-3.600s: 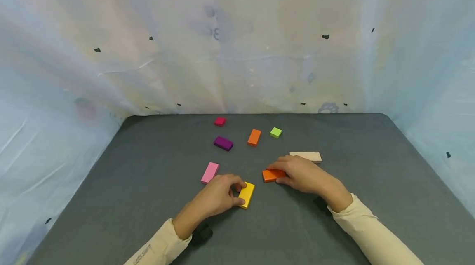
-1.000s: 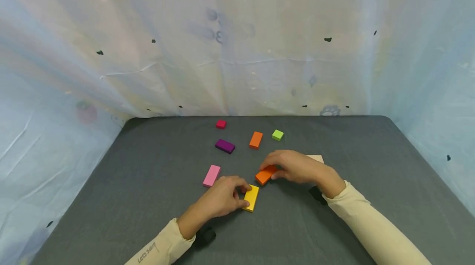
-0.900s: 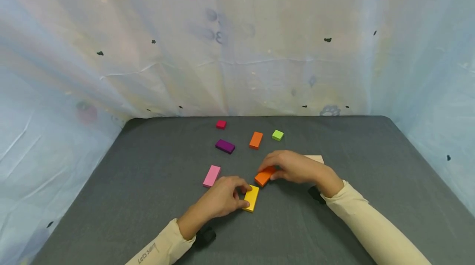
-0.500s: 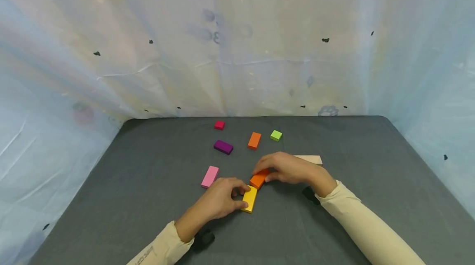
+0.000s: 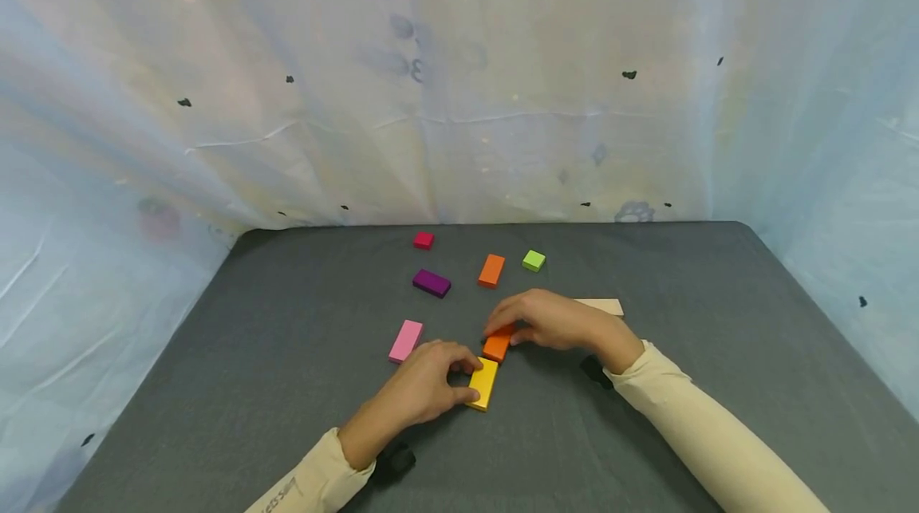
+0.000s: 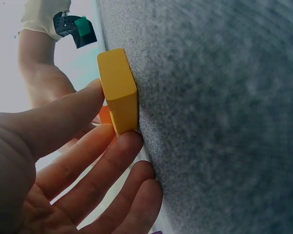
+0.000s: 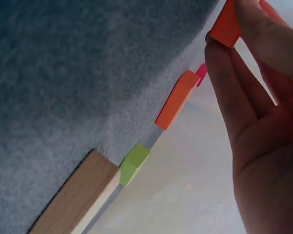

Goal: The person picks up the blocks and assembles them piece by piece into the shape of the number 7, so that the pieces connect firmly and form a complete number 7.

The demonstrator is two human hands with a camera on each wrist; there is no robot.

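Near the middle of the grey table, my left hand (image 5: 424,385) pinches a yellow block (image 5: 484,384) between thumb and fingers. The left wrist view shows that yellow block (image 6: 118,83) lying flat, thumb on one side and fingertips at its end. My right hand (image 5: 549,320) grips an orange block (image 5: 498,344) whose near end meets the far end of the yellow one, the two in line. In the right wrist view this orange block (image 7: 226,27) sits between thumb and fingers. Part of it is hidden under the right hand.
Left of the hands lies a pink block (image 5: 406,341). Farther back are a purple block (image 5: 431,283), a red block (image 5: 424,240), a second orange block (image 5: 491,270) and a green block (image 5: 534,260). A plain wooden block (image 5: 606,306) lies partly behind the right hand.
My right hand has slid the orange block left and toward me, turning it until it lines up against the yellow block's end. The left hand stays on the yellow block.
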